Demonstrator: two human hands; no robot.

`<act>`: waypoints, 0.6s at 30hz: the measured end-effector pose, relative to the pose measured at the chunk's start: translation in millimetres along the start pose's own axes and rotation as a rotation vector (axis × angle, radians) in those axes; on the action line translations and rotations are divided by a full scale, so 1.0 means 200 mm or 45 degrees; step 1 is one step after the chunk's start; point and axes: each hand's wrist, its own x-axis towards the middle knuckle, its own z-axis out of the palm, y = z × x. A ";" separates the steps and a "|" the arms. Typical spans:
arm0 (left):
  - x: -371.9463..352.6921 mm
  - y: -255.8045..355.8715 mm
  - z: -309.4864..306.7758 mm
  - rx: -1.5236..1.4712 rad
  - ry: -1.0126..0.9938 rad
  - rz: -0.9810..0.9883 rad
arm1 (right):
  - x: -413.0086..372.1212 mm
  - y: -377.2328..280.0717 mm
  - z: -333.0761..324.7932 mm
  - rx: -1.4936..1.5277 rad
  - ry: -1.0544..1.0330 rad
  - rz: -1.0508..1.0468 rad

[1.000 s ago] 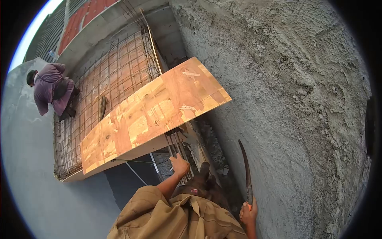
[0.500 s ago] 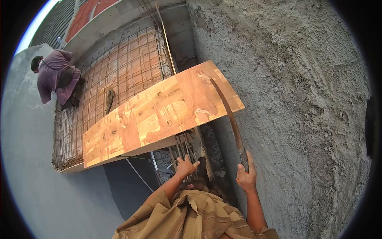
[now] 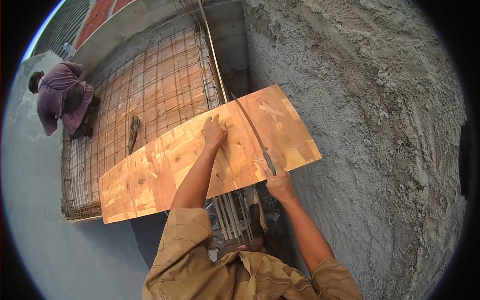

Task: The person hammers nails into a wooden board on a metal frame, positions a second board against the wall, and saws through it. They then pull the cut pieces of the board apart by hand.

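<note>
A long plywood board [image 3: 170, 160] lies crosswise in front of me. My left hand [image 3: 215, 134] rests on its upper surface near the far edge, palm down with the fingers apart. In my right hand [image 3: 280, 185], at the board's near edge, is the dark handle of a curved handsaw [image 3: 251, 125]. The saw's thin blade slants across the board to the right of my left hand, its tip reaching past the far edge. Pale strips [image 3: 270, 109] mark the plywood on both sides, close to the blade.
Behind the board, a rebar grid [image 3: 165, 80] covers wooden formwork. A person in a purple shirt [image 3: 62, 97] crouches at its left side. Rough concrete wall [image 3: 370, 135] rises on the right. Several vertical bars [image 3: 227, 215] stand below the board, near my feet.
My left hand has moved up from below the board onto its surface. My right hand has brought the saw leftward, its blade now across the board. The plywood sits slightly lower in view.
</note>
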 end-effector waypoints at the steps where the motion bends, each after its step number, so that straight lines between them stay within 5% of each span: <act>1: 0.14 -0.07 0.04 0.074 -0.016 -0.028 | -0.01 0.00 0.01 -0.012 -0.004 0.034; 5: 0.34 -0.06 -0.07 0.277 -0.407 -0.211 | -0.04 -0.02 0.03 -0.071 -0.010 0.104; 18: 0.13 0.14 0.14 0.393 -0.348 -0.298 | -0.03 -0.16 0.02 -0.157 -0.101 0.327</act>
